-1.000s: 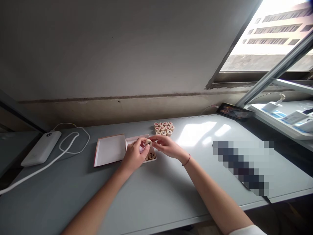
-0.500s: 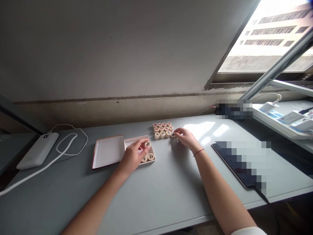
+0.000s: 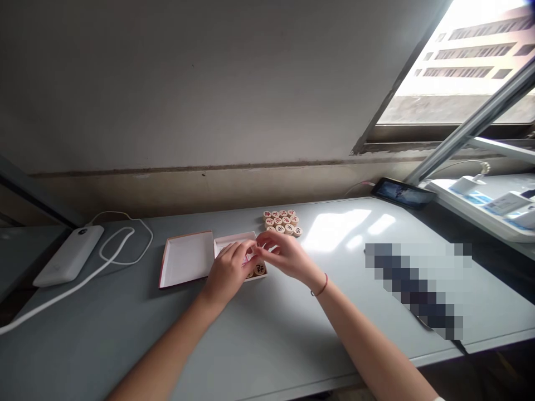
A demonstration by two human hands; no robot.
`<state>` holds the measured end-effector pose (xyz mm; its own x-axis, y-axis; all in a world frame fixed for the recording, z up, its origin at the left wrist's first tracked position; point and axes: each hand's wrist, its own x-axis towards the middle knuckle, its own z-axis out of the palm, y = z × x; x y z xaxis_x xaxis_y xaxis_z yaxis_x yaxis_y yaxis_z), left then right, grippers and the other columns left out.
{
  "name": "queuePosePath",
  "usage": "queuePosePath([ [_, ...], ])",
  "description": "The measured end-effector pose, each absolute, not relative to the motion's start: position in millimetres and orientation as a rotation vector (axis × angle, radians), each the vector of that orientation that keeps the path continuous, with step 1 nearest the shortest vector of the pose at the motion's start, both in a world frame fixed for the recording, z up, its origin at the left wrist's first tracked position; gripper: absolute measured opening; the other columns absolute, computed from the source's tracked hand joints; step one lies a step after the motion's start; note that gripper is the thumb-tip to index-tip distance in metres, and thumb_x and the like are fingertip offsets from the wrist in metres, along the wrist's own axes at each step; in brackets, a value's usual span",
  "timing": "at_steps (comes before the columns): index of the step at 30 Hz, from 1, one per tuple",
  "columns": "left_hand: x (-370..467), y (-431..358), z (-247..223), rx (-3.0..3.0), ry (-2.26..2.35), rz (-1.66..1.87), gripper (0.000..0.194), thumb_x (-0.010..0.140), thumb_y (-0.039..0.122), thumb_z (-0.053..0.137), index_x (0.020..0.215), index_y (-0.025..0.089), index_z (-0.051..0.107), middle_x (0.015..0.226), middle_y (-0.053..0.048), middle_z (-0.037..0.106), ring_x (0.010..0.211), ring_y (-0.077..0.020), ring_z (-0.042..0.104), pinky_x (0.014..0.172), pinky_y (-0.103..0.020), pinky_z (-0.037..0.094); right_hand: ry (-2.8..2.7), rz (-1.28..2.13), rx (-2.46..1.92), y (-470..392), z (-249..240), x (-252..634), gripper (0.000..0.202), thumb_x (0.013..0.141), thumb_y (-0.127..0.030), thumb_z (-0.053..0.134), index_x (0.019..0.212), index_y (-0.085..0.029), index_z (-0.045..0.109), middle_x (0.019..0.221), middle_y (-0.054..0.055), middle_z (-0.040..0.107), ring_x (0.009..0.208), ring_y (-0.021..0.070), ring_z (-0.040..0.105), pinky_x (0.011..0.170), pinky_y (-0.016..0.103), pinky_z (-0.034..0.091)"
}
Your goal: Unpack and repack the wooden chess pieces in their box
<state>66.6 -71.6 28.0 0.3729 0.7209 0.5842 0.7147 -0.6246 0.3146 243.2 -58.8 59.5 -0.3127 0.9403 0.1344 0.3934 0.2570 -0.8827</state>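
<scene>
Over a small open box (image 3: 254,277) my left hand (image 3: 230,268) is closed, its fingertips meeting those of my right hand (image 3: 281,255). A round piece was in the left hand half a second ago; now the fingers cover whatever lies between them. My right hand is pinched too, its contents hidden. A wooden piece with a black character (image 3: 259,269) shows at the box's right corner, partly beside my fingers. Behind the hands, several round pieces with red and black characters (image 3: 280,220) stand in rows on the table.
The box's lid (image 3: 186,259) lies left of it, inside up. A white power bank (image 3: 69,255) with a cable (image 3: 111,259) is at the left. At the right are a blurred-out tablet (image 3: 412,292), a phone (image 3: 402,192) and a white tray (image 3: 480,214).
My right hand has left a black-character piece at the right end of the front row and moved left to meet my left hand over the box. The view has shifted slightly.
</scene>
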Motion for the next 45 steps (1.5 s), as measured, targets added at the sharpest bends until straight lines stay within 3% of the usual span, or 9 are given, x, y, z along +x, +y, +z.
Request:
queuePosePath([
  [5, 56, -64, 34, 2.579, 1.605, 0.914, 0.021, 0.092, 0.034, 0.050, 0.105, 0.020, 0.059, 0.095, -0.006, 0.067, 0.089, -0.0207, 0.063, 0.083, -0.032, 0.048, -1.668, 0.399, -1.697, -34, 49, 292, 0.015, 0.077, -0.028, 0.057, 0.087, -0.021, 0.064, 0.092, 0.005, 0.068, 0.072, 0.0161, 0.062, 0.067, 0.029, 0.047],
  [7, 47, -59, 36, 2.552, 1.766, 0.758, 0.019, 0.092, 0.031, 0.048, 0.099, 0.020, 0.061, 0.093, -0.006, 0.065, 0.088, -0.0217, 0.063, 0.081, -0.032, 0.048, -1.673, 0.311, -1.857, -26, 41, 308, 0.013, 0.075, -0.027, 0.057, 0.086, -0.022, 0.063, 0.088, 0.004, 0.067, 0.073, 0.0174, 0.061, 0.065, 0.028, 0.044],
  [13, 24, -49, 42, 2.344, 2.059, 0.233, 0.018, 0.090, 0.031, 0.043, 0.091, 0.021, 0.058, 0.095, -0.007, 0.062, 0.081, -0.0228, 0.064, 0.064, -0.029, 0.045, -1.805, 0.322, -2.019, -20, 24, 320, 0.008, 0.077, -0.029, 0.053, 0.081, -0.023, 0.056, 0.082, 0.003, 0.065, 0.069, 0.0174, 0.057, 0.058, 0.025, 0.036],
  [22, 18, -46, 41, 2.191, 2.081, 0.024, 0.019, 0.090, 0.023, 0.036, 0.104, 0.021, 0.048, 0.080, -0.005, 0.069, 0.068, -0.0234, 0.066, 0.056, -0.027, 0.038, -1.837, 0.275, -2.019, -16, 16, 321, 0.012, 0.076, -0.021, 0.051, 0.088, -0.023, 0.053, 0.088, 0.004, 0.062, 0.065, 0.0157, 0.051, 0.058, 0.025, 0.035],
  [28, 18, -46, 40, 2.324, 2.030, 0.265, 0.017, 0.089, 0.021, 0.037, 0.101, 0.018, 0.050, 0.094, -0.009, 0.067, 0.084, -0.0251, 0.065, 0.067, -0.031, 0.045, -1.797, 0.192, -1.732, -23, 31, 302, 0.013, 0.079, -0.025, 0.051, 0.088, -0.020, 0.058, 0.090, 0.007, 0.055, 0.070, 0.0172, 0.051, 0.063, 0.027, 0.039],
  [34, 14, -54, 48, 2.438, 1.578, 0.304, 0.027, 0.089, 0.021, 0.036, 0.079, 0.021, 0.061, 0.084, -0.006, 0.063, 0.082, -0.0205, 0.058, 0.075, -0.031, 0.047, -2.123, 0.774, -1.364, -45, 38, 250, 0.028, 0.092, -0.036, 0.043, 0.099, -0.021, 0.065, 0.063, 0.000, 0.058, 0.054, 0.0128, 0.048, 0.053, 0.023, 0.034],
  [38, 16, -64, 58, 2.303, 1.543, 0.145, 0.026, 0.083, 0.028, 0.046, 0.068, 0.025, 0.066, 0.088, -0.003, 0.063, 0.090, -0.0218, 0.057, 0.079, -0.032, 0.048, -2.159, 0.717, -1.419, -48, 25, 240, 0.024, 0.090, -0.025, 0.046, 0.097, -0.018, 0.068, 0.067, 0.002, 0.064, 0.054, 0.0118, 0.050, 0.054, 0.023, 0.033],
  [45, 13, -70, 68, 2.214, 1.508, 0.042, 0.018, 0.076, 0.031, 0.050, 0.081, 0.026, 0.067, 0.096, -0.003, 0.065, 0.098, -0.0226, 0.059, 0.080, -0.030, 0.047, -2.158, 0.626, -1.489, -46, 24, 242, 0.029, 0.085, -0.013, 0.045, 0.100, -0.016, 0.069, 0.075, 0.005, 0.070, 0.058, 0.0138, 0.056, 0.056, 0.023, 0.035],
])
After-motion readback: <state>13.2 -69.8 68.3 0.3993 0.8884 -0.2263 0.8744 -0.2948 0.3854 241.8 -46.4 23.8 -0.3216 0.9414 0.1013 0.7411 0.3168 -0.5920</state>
